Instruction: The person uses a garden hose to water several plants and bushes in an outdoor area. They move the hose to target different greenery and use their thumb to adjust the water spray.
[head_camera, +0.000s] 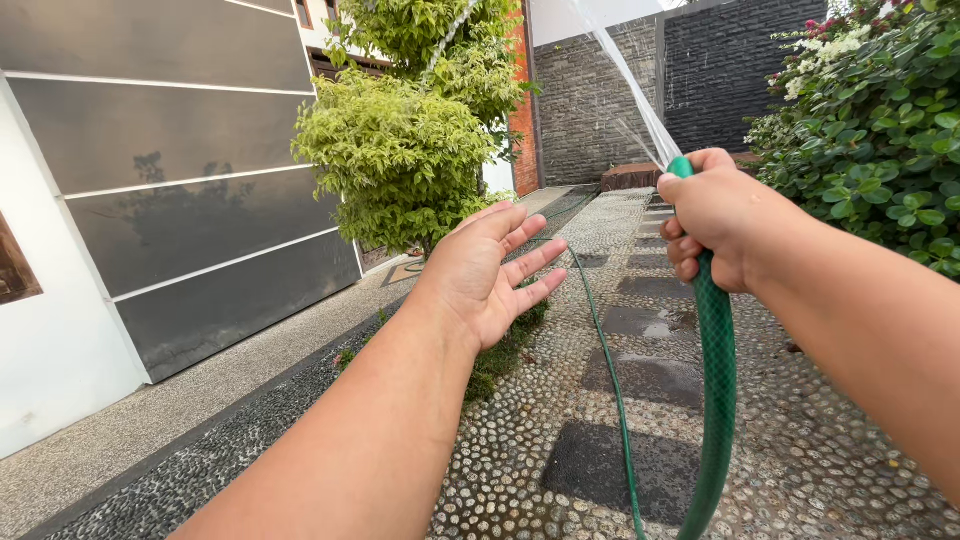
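My right hand (712, 230) grips the end of a green garden hose (716, 390), thumb over its mouth. A flat spray of water (625, 70) shoots up and to the left from it. The hose hangs down from my fist to the bottom edge, and another stretch of it (605, 340) runs along the path ahead. My left hand (490, 275) is raised to the left of the hose, palm up, fingers spread, holding nothing.
A pebble path with dark stepping stones (640, 378) leads ahead to a dark stone wall (735, 60). A leafy green shrub (400, 150) stands at centre left. A flowering bush (880, 130) fills the right. A grey panelled wall (170, 180) runs along the left.
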